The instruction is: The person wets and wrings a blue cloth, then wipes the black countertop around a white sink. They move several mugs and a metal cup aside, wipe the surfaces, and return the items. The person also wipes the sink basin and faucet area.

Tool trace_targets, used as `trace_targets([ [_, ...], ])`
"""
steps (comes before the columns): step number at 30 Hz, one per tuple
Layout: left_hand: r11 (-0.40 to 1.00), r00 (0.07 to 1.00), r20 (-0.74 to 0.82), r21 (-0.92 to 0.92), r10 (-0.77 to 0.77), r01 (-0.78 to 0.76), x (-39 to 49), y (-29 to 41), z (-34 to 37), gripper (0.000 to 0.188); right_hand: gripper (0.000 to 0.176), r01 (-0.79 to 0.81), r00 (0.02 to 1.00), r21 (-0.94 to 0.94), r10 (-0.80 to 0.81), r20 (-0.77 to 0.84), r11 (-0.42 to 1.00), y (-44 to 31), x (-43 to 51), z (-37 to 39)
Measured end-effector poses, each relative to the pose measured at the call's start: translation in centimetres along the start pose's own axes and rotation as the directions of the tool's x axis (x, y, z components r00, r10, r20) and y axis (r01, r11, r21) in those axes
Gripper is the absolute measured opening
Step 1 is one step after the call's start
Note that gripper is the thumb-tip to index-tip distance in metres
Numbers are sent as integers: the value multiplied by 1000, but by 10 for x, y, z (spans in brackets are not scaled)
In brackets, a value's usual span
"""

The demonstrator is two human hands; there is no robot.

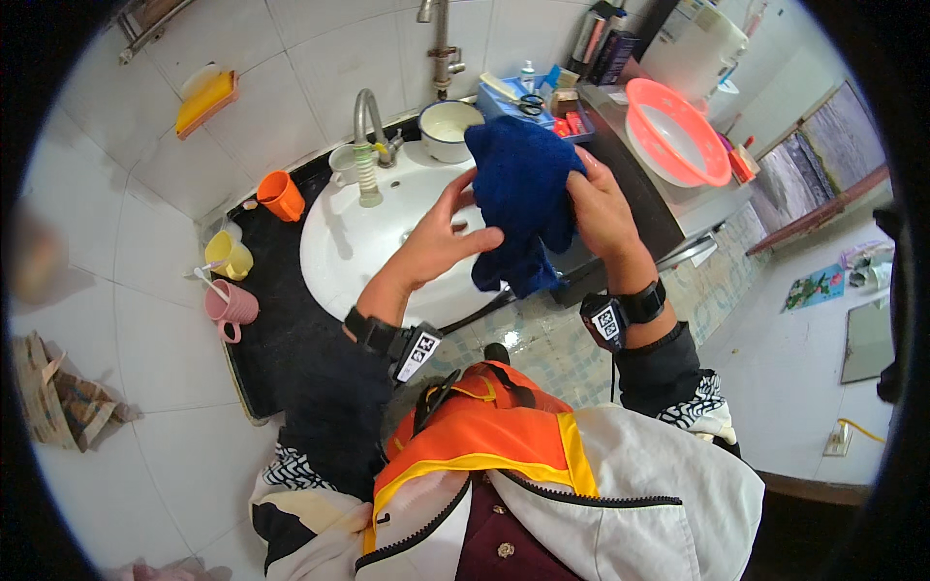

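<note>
A dark blue cloth [519, 196] hangs in crumpled folds over the right side of the white washbasin [341, 254]. My right hand [603, 207] pinches its right edge between thumb and fingers. On the other side, my left hand [443, 236] is spread, thumb and fingers apart, at the cloth's left edge. The left thumb overlaps the cloth in the picture; whether it touches is unclear. Behind the basin rises a curved metal faucet [367, 109] with a ribbed hose end. An enamel bowl [447, 131] with a dark rim stands beside it, left of the cloth's top.
Along the black counter [276, 319] at left stand an orange cup [282, 196], a yellow cup [229, 256] and a pink mug [231, 309] holding a toothbrush. Scissors [531, 105] lie on a blue organizer [498, 102] at the back. A coral plastic basin [639, 120] rests at right.
</note>
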State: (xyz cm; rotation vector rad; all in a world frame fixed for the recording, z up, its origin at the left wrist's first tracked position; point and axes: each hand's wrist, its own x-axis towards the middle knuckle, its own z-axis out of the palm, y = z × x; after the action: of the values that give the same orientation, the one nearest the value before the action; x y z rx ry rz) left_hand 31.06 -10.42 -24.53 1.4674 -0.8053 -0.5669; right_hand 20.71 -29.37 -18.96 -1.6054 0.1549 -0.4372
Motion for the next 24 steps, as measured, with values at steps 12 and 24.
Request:
trace_targets([
  [12,443,965,220,-886,139,138,23,93,64,37,28,174,978,-244,-196,-68,954,-44,-29,-107],
  [24,871,949,316,-459,-25,176,15,73,155,49,52,-271,960,615,165,225,740,39,-94,-157],
])
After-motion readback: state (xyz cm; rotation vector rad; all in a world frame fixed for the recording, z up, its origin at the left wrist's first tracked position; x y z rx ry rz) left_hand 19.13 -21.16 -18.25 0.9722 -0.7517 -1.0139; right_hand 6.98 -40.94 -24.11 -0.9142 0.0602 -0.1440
